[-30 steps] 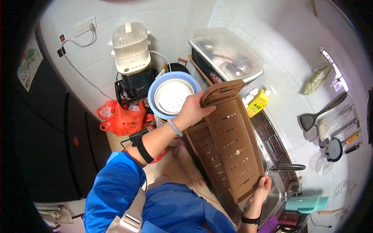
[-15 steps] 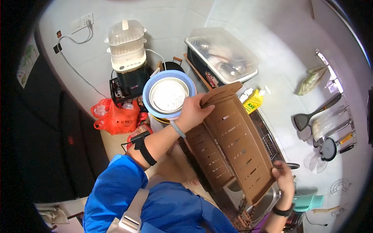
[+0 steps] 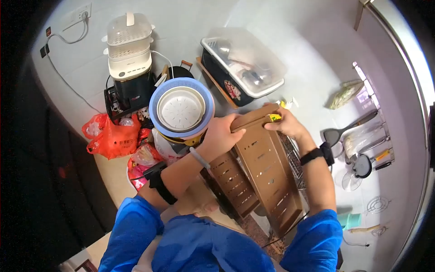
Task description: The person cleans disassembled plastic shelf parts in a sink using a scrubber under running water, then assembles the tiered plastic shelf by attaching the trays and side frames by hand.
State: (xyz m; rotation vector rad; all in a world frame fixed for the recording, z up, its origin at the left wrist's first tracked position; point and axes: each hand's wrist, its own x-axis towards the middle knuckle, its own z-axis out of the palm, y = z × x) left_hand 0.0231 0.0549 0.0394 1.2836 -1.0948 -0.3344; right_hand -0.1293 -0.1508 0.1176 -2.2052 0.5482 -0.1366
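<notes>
Oblong brown slotted rack [image 3: 276, 158], slanting lengthwise lower-right, is being clamped at top by left hand [image 3: 220, 135] and right hand [image 3: 291, 127] fingers.

A white steamer [image 3: 130, 65] is set atop a black appliance [image 3: 132, 93]. A white strainer [image 3: 180, 109] is nested inside a blue basin [image 3: 154, 105]. A black box [image 3: 218, 75] is covered by a translucent lid [image 3: 265, 50].
</notes>
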